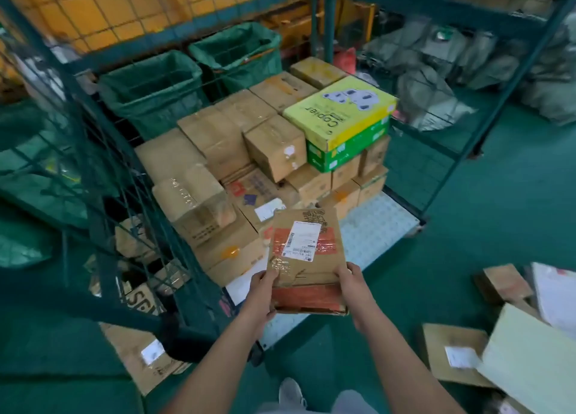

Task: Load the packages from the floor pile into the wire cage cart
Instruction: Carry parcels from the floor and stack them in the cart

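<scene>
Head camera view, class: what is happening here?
A person holds a flat brown cardboard package with a white shipping label in both hands, the left hand and the right hand gripping its near corners, at the open front of the green wire cage cart. The cart already holds stacked brown boxes and a yellow and green copier paper box. More cardboard packages lie on the floor at right.

Light: dim, greenish overhead cast, soft shadows.
Blur: smeared beyond the fingers (268,276).
Edges: wide-angle bowing of wire cage cart (78,127).

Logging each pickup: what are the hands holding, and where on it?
A flat cardboard box; the left hand and right hand grip its near corners.
</scene>
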Available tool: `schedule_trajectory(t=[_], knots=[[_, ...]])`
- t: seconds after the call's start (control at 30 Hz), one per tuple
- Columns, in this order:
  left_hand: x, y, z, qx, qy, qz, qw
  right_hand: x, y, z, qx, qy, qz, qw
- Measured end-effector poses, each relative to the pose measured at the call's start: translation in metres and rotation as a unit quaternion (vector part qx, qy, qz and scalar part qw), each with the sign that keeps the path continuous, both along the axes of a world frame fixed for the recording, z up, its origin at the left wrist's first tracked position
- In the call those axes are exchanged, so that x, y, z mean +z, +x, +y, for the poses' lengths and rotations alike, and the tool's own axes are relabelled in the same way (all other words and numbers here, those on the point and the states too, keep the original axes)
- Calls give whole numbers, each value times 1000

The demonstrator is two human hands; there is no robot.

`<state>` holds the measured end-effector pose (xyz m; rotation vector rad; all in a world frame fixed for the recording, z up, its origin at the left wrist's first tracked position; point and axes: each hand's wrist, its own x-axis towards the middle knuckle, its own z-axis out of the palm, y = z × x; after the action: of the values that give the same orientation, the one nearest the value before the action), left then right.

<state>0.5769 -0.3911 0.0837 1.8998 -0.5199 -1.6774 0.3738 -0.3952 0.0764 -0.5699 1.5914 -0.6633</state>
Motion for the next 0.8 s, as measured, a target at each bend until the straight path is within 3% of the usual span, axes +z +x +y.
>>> schedule_trajectory(t=[0.53,0.8], knots=[[34,-56,-153,201,-19,-15,979,12,-22,-257,243,-25,24,970],[17,-38,-211,262,-3,-46,964,13,5,-333,326,-35,39,944]])
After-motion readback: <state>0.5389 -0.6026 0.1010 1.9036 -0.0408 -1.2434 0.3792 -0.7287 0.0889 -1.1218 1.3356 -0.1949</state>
